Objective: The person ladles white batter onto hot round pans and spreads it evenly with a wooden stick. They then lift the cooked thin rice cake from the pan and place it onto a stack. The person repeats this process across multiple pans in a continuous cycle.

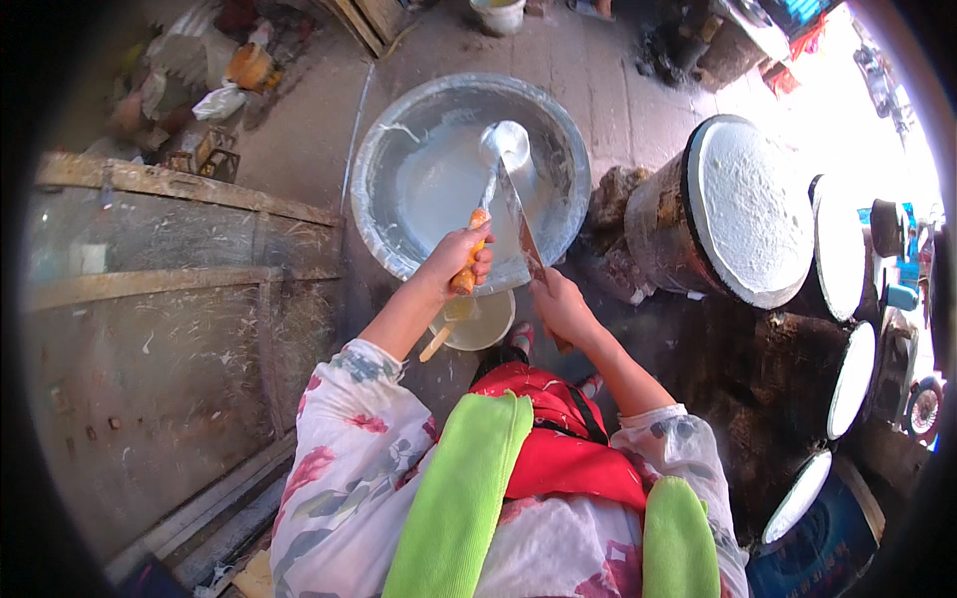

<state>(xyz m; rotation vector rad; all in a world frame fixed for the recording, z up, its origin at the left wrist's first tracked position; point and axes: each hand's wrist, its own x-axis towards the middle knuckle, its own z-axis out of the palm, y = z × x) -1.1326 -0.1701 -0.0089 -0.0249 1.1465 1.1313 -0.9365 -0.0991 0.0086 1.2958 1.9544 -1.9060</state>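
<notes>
A large grey basin holds a white, batter-like liquid. Over it, my left hand is closed around the orange handle of a ladle, whose bowl is coated white. My right hand grips a long, flat wooden spatula; its far tip meets or overlaps the ladle's bowl, and I cannot tell if they touch. Below the basin, nearer my feet, stands a smaller bucket of pale liquid, with a light wooden handle leaning out over its rim.
To the right stand several drum-like stoves, one with a round white-coated top. A rough stone block lies between basin and drum. On the left is a wood-framed panel. Bags and litter lie at the upper left, a white bucket at the top.
</notes>
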